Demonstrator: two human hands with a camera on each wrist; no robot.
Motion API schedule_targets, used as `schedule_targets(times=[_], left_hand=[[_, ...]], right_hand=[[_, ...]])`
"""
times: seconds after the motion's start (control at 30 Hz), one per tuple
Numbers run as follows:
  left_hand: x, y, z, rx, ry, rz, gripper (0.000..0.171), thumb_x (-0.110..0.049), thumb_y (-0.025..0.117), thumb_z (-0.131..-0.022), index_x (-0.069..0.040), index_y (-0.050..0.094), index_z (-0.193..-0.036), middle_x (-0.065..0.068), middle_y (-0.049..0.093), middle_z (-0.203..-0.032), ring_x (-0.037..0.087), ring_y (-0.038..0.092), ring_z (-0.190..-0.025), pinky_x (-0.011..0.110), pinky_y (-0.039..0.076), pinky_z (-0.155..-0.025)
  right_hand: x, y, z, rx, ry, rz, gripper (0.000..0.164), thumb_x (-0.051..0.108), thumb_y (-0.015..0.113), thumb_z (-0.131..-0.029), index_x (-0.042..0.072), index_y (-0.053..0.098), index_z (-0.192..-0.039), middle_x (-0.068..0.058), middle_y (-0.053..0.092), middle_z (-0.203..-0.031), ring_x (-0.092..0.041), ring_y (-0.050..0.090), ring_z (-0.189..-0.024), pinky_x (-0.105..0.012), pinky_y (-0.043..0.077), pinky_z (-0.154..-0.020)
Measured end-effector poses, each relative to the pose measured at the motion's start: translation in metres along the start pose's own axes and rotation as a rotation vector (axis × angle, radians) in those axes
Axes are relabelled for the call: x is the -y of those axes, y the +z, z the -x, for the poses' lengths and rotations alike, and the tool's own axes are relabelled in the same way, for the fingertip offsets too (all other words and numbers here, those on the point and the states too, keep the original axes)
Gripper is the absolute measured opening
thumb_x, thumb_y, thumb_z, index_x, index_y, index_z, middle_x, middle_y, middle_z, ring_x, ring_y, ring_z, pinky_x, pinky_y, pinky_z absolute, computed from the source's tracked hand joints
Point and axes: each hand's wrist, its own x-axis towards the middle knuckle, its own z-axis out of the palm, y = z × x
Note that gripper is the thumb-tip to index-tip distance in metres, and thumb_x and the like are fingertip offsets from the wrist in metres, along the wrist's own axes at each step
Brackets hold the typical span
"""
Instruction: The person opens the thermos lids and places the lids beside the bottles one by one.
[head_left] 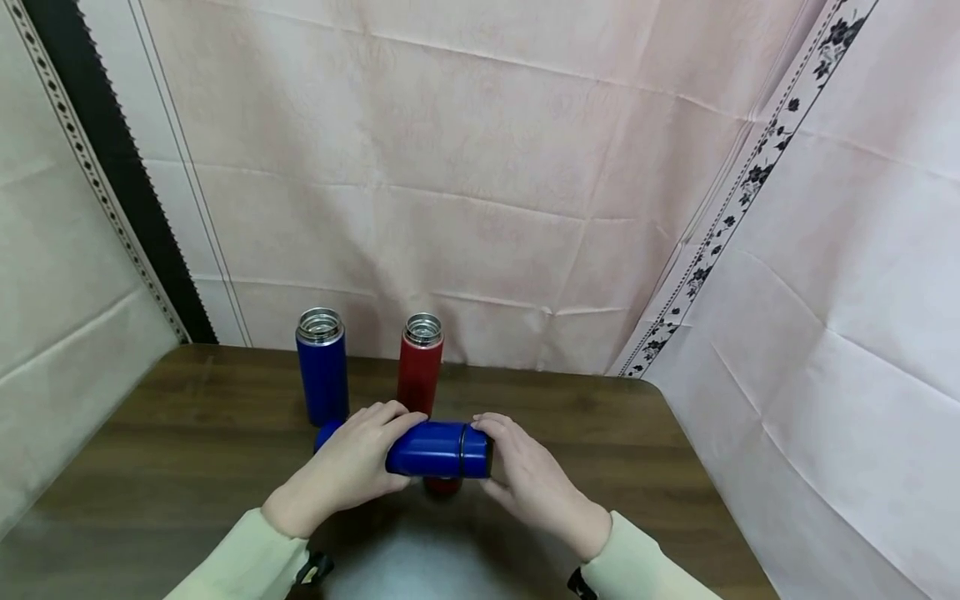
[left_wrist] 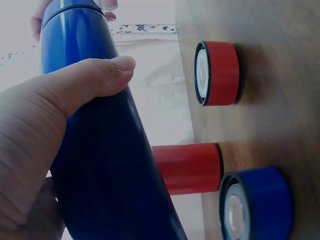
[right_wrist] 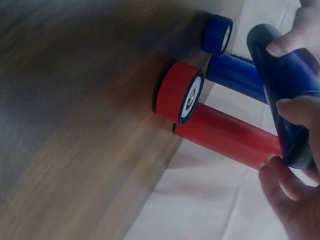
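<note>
A blue thermos bottle lies sideways in the air between both hands, above the table. My left hand grips its body, the thumb laid along the side in the left wrist view. My right hand holds the blue cap at the other end, thumb on one side and fingers on the other. Below the bottle a loose red cap sits on the table, inner side up. A loose blue cap stands near my left hand, which partly hides it in the head view.
Behind the hands stand an uncapped blue bottle and an uncapped red bottle, both upright with steel mouths showing. The wooden table ends at a pale cloth hung behind and on both sides.
</note>
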Motion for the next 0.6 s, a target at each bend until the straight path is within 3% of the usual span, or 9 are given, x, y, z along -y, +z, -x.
schedule_targets(times=[0.13, 0.2, 0.27, 0.43, 0.6], left_hand=[[-0.001, 0.003, 0.001, -0.011, 0.008, -0.011, 0.075, -0.039, 0.087, -0.069, -0.021, 0.055, -0.134, -0.001, 0.057, -0.120, 0.022, 0.053, -0.110, 0.051, 0.042, -0.098], [-0.002, 0.004, 0.002, -0.035, 0.022, -0.024, 0.075, -0.038, 0.087, -0.068, -0.019, 0.056, -0.134, 0.001, 0.057, -0.120, 0.024, 0.053, -0.110, 0.051, 0.040, -0.100], [-0.004, 0.005, 0.002, -0.064, 0.037, -0.036, 0.075, -0.036, 0.088, -0.068, -0.018, 0.056, -0.134, 0.002, 0.057, -0.120, 0.025, 0.052, -0.111, 0.051, 0.039, -0.101], [-0.009, 0.006, 0.002, -0.114, 0.072, -0.050, 0.076, -0.033, 0.088, -0.067, -0.015, 0.056, -0.134, 0.006, 0.057, -0.121, 0.028, 0.050, -0.112, 0.054, 0.037, -0.101], [-0.012, 0.012, 0.006, -0.109, 0.078, -0.079, 0.077, -0.035, 0.089, -0.066, -0.015, 0.057, -0.133, 0.007, 0.058, -0.121, 0.029, 0.049, -0.113, 0.055, 0.035, -0.101]], right_hand=[[0.004, -0.003, 0.002, 0.102, 0.286, -0.322, 0.078, 0.035, 0.078, -0.082, 0.025, 0.029, -0.141, 0.001, 0.047, -0.125, -0.015, 0.056, -0.098, -0.031, 0.052, -0.083], [0.006, -0.005, 0.004, 0.124, 0.428, -0.476, 0.075, 0.044, 0.074, -0.083, 0.028, 0.029, -0.141, 0.002, 0.048, -0.123, -0.016, 0.057, -0.095, -0.033, 0.052, -0.083], [0.006, -0.007, 0.004, 0.125, 0.535, -0.606, 0.069, 0.043, 0.072, -0.086, 0.025, 0.033, -0.139, -0.001, 0.050, -0.122, -0.020, 0.058, -0.096, -0.035, 0.052, -0.082], [0.010, -0.007, 0.004, 0.099, 0.679, -0.774, 0.054, 0.039, 0.065, -0.092, 0.015, 0.039, -0.134, -0.010, 0.054, -0.118, -0.025, 0.060, -0.097, -0.042, 0.055, -0.076], [0.014, -0.003, 0.008, 0.116, 0.716, -0.773, 0.054, 0.046, 0.061, -0.093, 0.011, 0.044, -0.130, -0.011, 0.055, -0.114, -0.024, 0.061, -0.095, -0.044, 0.056, -0.072]])
